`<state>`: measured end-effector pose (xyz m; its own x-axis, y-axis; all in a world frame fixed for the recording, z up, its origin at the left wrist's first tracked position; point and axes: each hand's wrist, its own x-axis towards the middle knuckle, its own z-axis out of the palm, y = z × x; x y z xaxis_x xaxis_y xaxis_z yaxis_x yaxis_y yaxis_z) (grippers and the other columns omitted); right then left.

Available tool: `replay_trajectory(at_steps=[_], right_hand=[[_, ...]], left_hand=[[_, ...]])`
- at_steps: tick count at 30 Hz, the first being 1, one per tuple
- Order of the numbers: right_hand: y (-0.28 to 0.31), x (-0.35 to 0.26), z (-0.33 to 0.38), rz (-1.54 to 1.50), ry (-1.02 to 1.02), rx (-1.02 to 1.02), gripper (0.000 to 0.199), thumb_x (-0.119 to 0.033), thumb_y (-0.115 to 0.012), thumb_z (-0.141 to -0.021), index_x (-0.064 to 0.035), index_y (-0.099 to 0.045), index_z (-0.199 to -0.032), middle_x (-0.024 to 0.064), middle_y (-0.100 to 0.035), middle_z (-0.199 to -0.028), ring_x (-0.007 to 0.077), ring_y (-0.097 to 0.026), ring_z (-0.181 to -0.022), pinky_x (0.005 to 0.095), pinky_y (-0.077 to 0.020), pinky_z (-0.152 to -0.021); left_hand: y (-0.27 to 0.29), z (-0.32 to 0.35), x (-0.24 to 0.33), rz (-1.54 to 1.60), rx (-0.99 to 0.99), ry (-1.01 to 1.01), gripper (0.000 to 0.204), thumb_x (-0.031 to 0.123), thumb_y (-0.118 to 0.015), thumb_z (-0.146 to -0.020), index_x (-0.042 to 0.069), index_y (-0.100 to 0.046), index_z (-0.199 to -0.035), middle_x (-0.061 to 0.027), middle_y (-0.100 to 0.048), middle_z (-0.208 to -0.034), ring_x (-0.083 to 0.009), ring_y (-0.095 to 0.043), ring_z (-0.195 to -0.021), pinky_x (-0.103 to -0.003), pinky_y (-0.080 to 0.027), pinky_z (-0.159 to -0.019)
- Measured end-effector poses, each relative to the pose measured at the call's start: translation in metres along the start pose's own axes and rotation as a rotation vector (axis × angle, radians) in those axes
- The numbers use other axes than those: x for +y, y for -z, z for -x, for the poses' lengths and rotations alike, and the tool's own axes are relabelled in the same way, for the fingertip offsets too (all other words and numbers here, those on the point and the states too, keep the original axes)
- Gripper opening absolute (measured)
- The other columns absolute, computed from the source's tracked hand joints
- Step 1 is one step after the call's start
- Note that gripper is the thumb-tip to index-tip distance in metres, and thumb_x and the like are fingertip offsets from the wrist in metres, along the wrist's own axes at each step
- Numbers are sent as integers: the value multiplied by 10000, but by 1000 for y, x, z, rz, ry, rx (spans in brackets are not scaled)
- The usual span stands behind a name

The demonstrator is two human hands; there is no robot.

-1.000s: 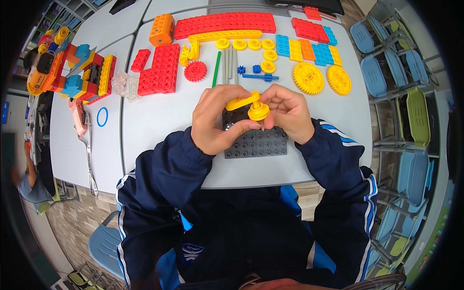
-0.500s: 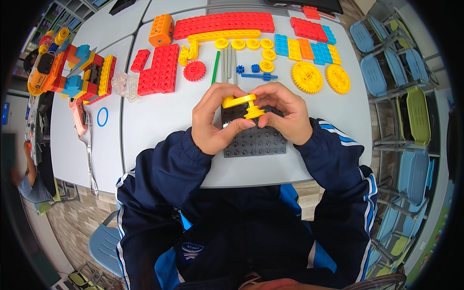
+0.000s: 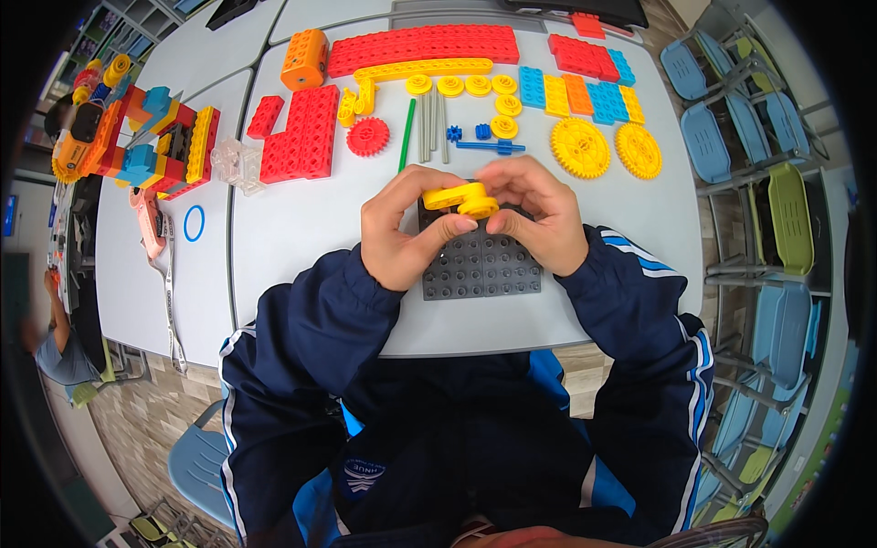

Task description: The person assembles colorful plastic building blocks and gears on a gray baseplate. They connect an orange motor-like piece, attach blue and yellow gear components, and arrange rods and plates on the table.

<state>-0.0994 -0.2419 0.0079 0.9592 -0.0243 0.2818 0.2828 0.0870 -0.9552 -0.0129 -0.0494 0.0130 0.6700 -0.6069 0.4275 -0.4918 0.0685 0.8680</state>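
Observation:
My left hand (image 3: 399, 224) pinches a yellow toy beam (image 3: 445, 197) between thumb and fingers. Against the beam's right end sits a small grooved yellow wheel (image 3: 478, 207), with my left thumb tip at its lower edge. My right hand (image 3: 545, 219) curls round the wheel's other side, thumb below and fingers behind; its fingertips are partly hidden. Both hands are above a dark grey studded baseplate (image 3: 482, 269), which they partly cover.
Several small yellow wheels (image 3: 449, 86), grey rods (image 3: 432, 128), a green rod (image 3: 407, 135) and a blue axle (image 3: 491, 145) lie beyond my hands. Large yellow gears (image 3: 579, 147) are at the right. Red blocks (image 3: 300, 132) and a built brick model (image 3: 151, 151) stand left.
The small yellow wheel has come up close against the beam; before, a gap with a stem showed between them. My left fingers have dipped slightly.

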Motion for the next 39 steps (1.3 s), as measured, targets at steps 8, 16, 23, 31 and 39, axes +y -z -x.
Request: replay_trajectory(at_steps=[8,16,23,31,39], right_hand=[[2,-1,-3,-4,-35,-33,315,-19,-644,-953,20,-603,-1263,120,-653,-1192,175,-670,-1048,286,-540,-932],[5,-5,-2,-38,-78,-48,323,-2,-648,-945,31,-606,-1263,119,-665,-1165,159,-676,-1016,275,-551,-899],[5,-4,-1,-84,-121,-40,297,22,-651,-930,28,-615,-1225,111,-673,-1134,147,-675,-1006,262,-551,-881],[6,-6,-1,-102,-124,-56,307,37,-642,-928,35,-605,-1233,107,-672,-1127,145,-672,-1002,261,-551,-867],[7,-8,-1,-102,-140,-70,303,41,-634,-933,38,-610,-1235,109,-676,-1119,139,-675,-964,254,-554,-838]], left_hand=[[-4,-1,-10,101,34,70,374,138,-843,-794,-16,-676,-1091,-102,-670,-975,-170,-642,-905,-281,-495,-825],[-5,-1,-9,109,29,100,361,115,-840,-795,-14,-686,-1094,-92,-682,-972,-156,-648,-890,-278,-503,-809],[-3,-2,-7,52,7,66,365,123,-846,-784,-10,-690,-1086,-105,-688,-975,-172,-658,-888,-281,-507,-810],[-3,-2,-4,62,7,87,361,120,-840,-788,-10,-689,-1090,-106,-695,-964,-175,-664,-882,-281,-509,-810],[-2,-2,-6,56,-3,66,354,112,-830,-797,-10,-686,-1097,-106,-700,-957,-175,-670,-881,-280,-512,-809]])
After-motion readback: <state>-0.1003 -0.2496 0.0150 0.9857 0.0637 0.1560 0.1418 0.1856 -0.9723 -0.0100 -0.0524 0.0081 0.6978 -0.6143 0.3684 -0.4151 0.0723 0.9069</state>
